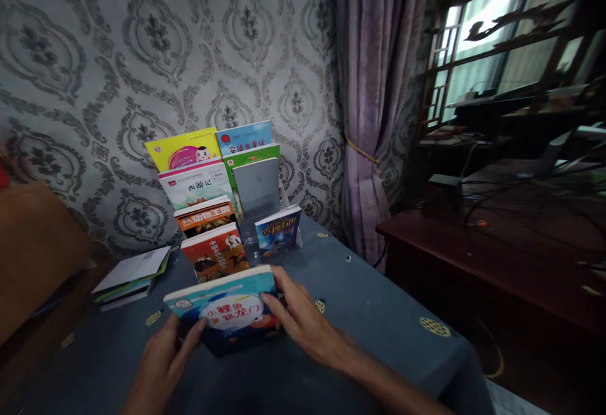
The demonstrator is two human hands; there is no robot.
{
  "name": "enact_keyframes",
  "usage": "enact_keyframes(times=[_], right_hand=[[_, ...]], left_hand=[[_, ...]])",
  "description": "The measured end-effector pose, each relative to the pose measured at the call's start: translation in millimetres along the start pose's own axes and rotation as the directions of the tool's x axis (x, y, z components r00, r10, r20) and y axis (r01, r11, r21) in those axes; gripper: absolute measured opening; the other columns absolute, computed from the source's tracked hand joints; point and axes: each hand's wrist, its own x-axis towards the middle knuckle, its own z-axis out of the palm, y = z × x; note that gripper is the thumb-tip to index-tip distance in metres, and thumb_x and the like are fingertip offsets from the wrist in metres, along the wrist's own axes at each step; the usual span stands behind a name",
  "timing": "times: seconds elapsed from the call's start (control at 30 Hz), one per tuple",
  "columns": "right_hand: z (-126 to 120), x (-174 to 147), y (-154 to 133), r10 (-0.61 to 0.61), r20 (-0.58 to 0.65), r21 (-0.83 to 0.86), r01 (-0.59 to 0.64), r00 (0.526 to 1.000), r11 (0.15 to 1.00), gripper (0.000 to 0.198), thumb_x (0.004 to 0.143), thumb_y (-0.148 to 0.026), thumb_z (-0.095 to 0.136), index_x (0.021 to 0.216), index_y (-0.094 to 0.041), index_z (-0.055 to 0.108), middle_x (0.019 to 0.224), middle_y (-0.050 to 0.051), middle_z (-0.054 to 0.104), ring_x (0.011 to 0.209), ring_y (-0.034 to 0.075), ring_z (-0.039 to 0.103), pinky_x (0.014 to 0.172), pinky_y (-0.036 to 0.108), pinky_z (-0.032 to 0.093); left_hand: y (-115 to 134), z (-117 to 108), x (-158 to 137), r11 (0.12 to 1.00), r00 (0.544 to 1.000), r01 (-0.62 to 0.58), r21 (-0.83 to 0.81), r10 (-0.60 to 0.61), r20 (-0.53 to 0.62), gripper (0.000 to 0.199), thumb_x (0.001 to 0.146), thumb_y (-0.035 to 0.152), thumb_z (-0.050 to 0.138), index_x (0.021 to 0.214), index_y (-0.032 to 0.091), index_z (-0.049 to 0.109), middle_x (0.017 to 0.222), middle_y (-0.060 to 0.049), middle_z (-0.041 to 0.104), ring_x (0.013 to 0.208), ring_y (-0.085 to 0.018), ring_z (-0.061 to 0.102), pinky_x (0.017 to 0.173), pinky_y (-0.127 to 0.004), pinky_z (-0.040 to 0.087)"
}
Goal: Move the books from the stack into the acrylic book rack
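Note:
A blue picture book [231, 311] with red Chinese lettering is held upright, cover towards me, above the near part of the table. My left hand [163, 355] grips its lower left side, thumb on the cover. On its right edge my right hand [298, 317] is closed, thumb in front and fingers behind. Just beyond stands an orange book [215, 254], with an animal book [206, 216], a white book [199, 184] and a yellow book [184, 148] in tiers behind it. To their right a small dark blue book [278, 233] stands in front of a grey panel [258, 187].
Flat on the left of the table lies a pile of books [132, 276]. A cardboard box [38, 251] is at the far left. The blue tablecloth [379, 314] reaches the table's right edge, near a purple curtain [374, 86] and a dark red desk [473, 263] with cables.

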Motion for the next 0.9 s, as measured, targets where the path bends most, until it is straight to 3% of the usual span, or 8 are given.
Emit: enact_keyframes(times=[0.1,0.2,0.3,0.4,0.53,0.67,0.8,0.9], right_hand=[[-4,11,-12,-0.089,-0.034,-0.042,0.087,0.995,0.995,0.048,0.105,-0.034,0.040,0.153,-0.029,0.037,0.137,0.007,0.061,0.117,0.021,0.061,0.099,0.037,0.055],[-7,21,-18,-0.236,-0.024,-0.089,0.233,0.971,0.968,0.048,0.106,-0.031,0.036,0.153,-0.026,0.038,0.136,0.009,0.062,0.119,0.021,0.062,0.101,0.037,0.054],[-9,27,-18,-0.296,-0.012,-0.130,0.292,0.955,0.948,0.039,0.107,-0.031,0.034,0.139,-0.022,0.055,0.122,0.009,0.067,0.111,0.020,0.065,0.099,0.036,0.055],[-11,27,-19,-0.271,-0.004,-0.125,0.268,0.963,0.955,0.035,0.107,-0.032,0.036,0.130,-0.023,0.060,0.118,0.008,0.068,0.109,0.019,0.065,0.098,0.036,0.055],[-10,25,-18,-0.213,-0.058,-0.067,0.209,0.975,0.976,0.032,0.105,-0.033,0.042,0.133,-0.025,0.057,0.122,0.007,0.067,0.111,0.020,0.064,0.100,0.038,0.052],[-1,17,2,-0.052,-0.085,0.140,0.063,0.995,0.988,0.036,0.102,-0.036,0.049,0.135,-0.023,0.049,0.106,0.005,0.069,0.096,0.019,0.066,0.089,0.035,0.054],[12,1,37,0.077,0.039,0.081,-0.080,0.996,0.994,0.025,0.101,-0.043,0.046,0.098,-0.020,0.057,0.087,0.002,0.065,0.081,0.018,0.063,0.077,0.031,0.050],[14,-4,52,0.093,0.060,0.005,-0.094,0.994,0.996,0.027,0.102,-0.043,0.043,0.096,-0.020,0.056,0.089,0.002,0.065,0.083,0.018,0.062,0.077,0.030,0.047]], left_hand=[[13,-14,7,0.998,0.991,-0.003,0.058,0.011,-0.133,0.060,0.084,0.072,0.055,0.114,0.021,0.064,0.068,0.000,0.070,0.053,-0.019,0.065,0.049,-0.026,0.051],[25,-24,16,0.990,0.956,-0.056,0.130,0.090,-0.280,0.067,0.086,0.068,0.057,0.133,0.021,0.056,0.080,0.000,0.073,0.053,-0.016,0.063,0.050,-0.024,0.049],[35,-30,25,0.961,0.940,-0.216,0.172,0.252,-0.230,0.046,0.091,0.064,0.052,0.106,0.024,0.069,0.087,-0.002,0.074,0.067,-0.017,0.068,0.060,-0.023,0.051],[42,-33,29,0.948,0.944,-0.277,0.159,0.299,-0.136,0.040,0.095,0.057,0.049,0.082,0.024,0.068,0.077,-0.001,0.069,0.069,-0.017,0.067,0.062,-0.022,0.050],[40,-32,26,0.975,0.961,-0.207,0.078,0.218,-0.172,0.037,0.090,0.057,0.056,0.087,0.023,0.069,0.077,0.000,0.069,0.067,-0.015,0.065,0.061,-0.021,0.050],[18,-19,17,0.991,0.981,-0.011,-0.135,-0.016,-0.195,0.051,0.084,0.063,0.062,0.113,0.021,0.063,0.071,0.002,0.067,0.057,-0.016,0.063,0.048,-0.022,0.048],[-12,2,9,0.965,0.994,0.087,-0.249,-0.069,0.079,0.052,0.080,0.071,0.059,0.087,0.020,0.063,0.063,-0.002,0.069,0.054,-0.019,0.066,0.046,-0.026,0.051],[-18,8,8,0.984,0.994,0.060,-0.169,-0.043,0.103,0.050,0.082,0.070,0.055,0.073,0.021,0.060,0.060,-0.003,0.070,0.054,-0.020,0.067,0.053,-0.028,0.054]])
